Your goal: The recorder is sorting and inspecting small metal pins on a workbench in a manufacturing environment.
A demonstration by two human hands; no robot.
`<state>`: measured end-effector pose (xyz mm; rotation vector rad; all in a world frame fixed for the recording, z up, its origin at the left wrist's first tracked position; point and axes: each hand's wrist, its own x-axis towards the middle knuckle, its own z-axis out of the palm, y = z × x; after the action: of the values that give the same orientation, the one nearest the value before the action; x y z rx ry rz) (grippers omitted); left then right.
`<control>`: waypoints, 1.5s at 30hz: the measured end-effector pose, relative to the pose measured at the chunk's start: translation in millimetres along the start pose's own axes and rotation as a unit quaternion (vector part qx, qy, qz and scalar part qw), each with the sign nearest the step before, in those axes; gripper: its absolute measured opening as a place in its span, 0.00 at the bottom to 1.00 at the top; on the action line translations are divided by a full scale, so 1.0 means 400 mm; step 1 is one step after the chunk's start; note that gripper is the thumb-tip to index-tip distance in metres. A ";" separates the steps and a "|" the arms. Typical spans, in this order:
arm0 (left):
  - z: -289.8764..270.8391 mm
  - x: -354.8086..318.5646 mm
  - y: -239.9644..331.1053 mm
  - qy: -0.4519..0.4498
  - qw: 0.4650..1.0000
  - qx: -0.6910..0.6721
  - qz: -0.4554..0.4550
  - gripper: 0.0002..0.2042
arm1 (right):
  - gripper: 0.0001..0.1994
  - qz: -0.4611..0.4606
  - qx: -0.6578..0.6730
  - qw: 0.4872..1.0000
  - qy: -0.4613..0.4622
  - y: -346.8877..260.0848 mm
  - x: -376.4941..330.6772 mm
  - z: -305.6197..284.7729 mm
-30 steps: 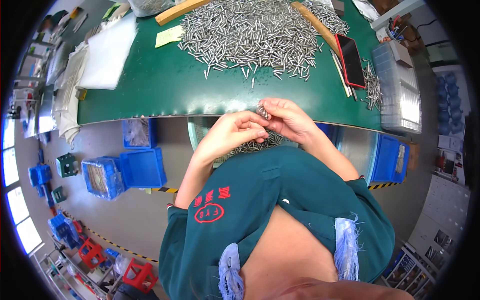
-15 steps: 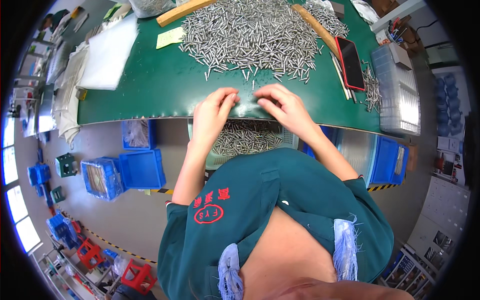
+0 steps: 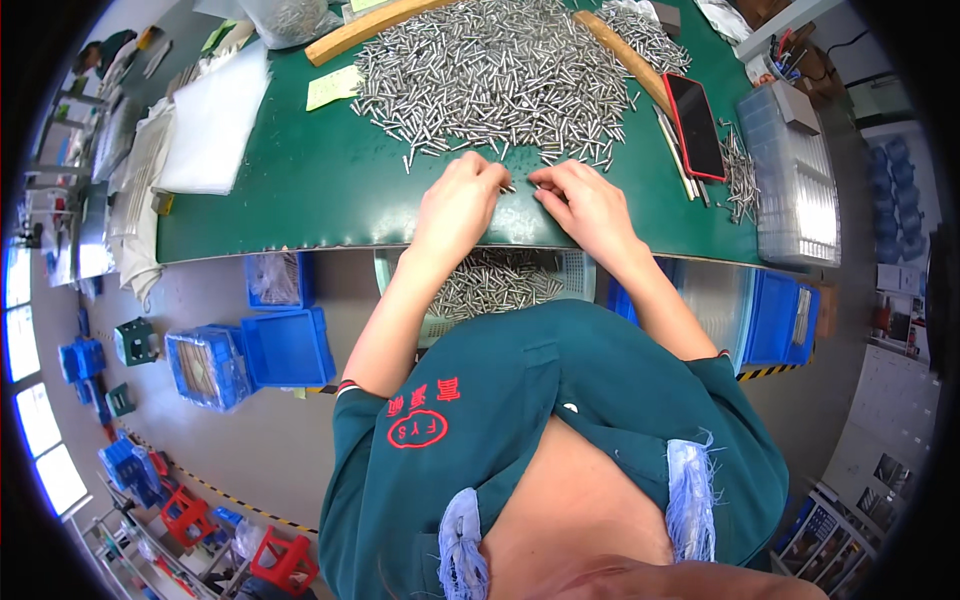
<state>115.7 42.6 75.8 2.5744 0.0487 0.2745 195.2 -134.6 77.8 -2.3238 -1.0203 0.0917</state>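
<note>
A large heap of small silver metal pins [image 3: 490, 75] covers the far middle of the green table [image 3: 330, 215]. Just short of the heap's near edge, my left hand [image 3: 463, 200] is closed, with a small metal pin [image 3: 508, 188] showing at its fingertips. My right hand [image 3: 590, 205] faces it a short gap away, fingers curled and thumb close to the forefinger. Whatever those right fingertips hold, if anything, is too small to make out. Below the table edge, in front of my body, a pale green basket [image 3: 385, 270] holds many more pins [image 3: 495, 285].
Wooden bars [image 3: 365, 30] flank the heap. A red-framed phone [image 3: 695, 125], pens [image 3: 672, 150], loose pins [image 3: 740, 180] and clear plastic boxes [image 3: 790, 180] are on the right. White sheets [image 3: 215, 120] and a yellow note [image 3: 333, 88] lie left. Blue crates [image 3: 285, 345] stand below.
Both hands have moved forward toward the heap, the left one also to the right. A pin now shows at the left fingertips; the lone pin between the hands is no longer seen there.
</note>
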 end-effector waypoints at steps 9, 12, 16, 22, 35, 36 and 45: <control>0.006 0.061 -0.038 0.120 0.987 0.064 -0.081 0.08 | 0.10 -0.103 0.006 0.994 -0.017 -0.025 0.015 0.032; 0.004 0.039 -0.032 0.096 0.987 0.081 -0.098 0.09 | 0.09 -0.098 -0.002 0.995 0.019 -0.015 0.011 0.035; -0.002 -0.013 -0.002 0.069 0.991 0.066 -0.091 0.10 | 0.09 -0.085 0.018 0.996 0.013 -0.014 -0.003 0.022; 0.008 -0.070 0.028 0.046 0.998 0.024 -0.027 0.06 | 0.12 -0.080 0.027 0.996 0.014 -0.033 0.001 0.031; 0.017 -0.084 0.035 0.082 0.996 -0.044 0.008 0.09 | 0.15 -0.094 0.005 0.995 -0.027 -0.022 -0.021 0.012; 0.011 -0.085 0.041 0.074 0.996 -0.050 -0.001 0.08 | 0.15 -0.094 0.004 0.995 -0.027 -0.021 -0.021 0.009; -0.008 -0.123 0.062 0.039 0.993 -0.098 -0.055 0.07 | 0.14 -0.111 -0.011 0.994 -0.006 -0.035 -0.025 0.017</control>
<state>66.4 18.8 82.2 2.3557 0.1834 0.3220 176.9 -130.8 78.0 -2.2138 -1.2839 0.0054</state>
